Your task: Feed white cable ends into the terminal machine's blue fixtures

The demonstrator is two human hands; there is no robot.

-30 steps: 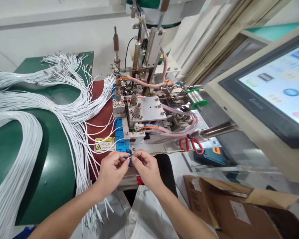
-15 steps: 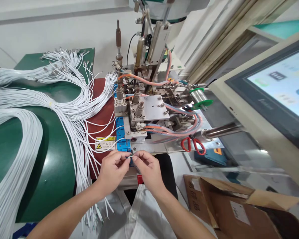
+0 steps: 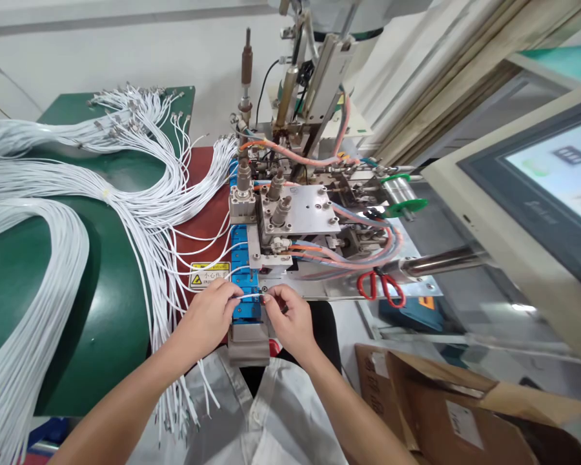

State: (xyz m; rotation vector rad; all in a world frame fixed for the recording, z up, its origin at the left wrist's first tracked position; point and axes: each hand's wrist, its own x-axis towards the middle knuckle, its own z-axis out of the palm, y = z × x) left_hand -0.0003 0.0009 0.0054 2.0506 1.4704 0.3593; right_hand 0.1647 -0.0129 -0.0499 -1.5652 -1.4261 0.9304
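A short stretch of white cable (image 3: 250, 296) runs between my two hands, over the blue fixture blocks (image 3: 246, 312) at the machine's front left. My left hand (image 3: 212, 314) pinches the cable at the blocks' left side. The fingertips of my right hand (image 3: 290, 320) are closed on its end at the blocks' right edge. Other white cables lead from the big bundle (image 3: 130, 223) into the blocks farther back. The metal machine (image 3: 300, 210) stands just beyond my hands.
Red-handled scissors (image 3: 381, 287) lie at the machine plate's front edge. A solder wire spool (image 3: 401, 195) sits behind them. At the right are a touch screen (image 3: 556, 161) and an open cardboard box (image 3: 445, 413). A green table (image 3: 111, 336) holds cable bundles at the left.
My hands have moved apart, the left one leftward, so more cable shows between them. The blue blocks beneath are now more exposed. The view has shifted slightly.
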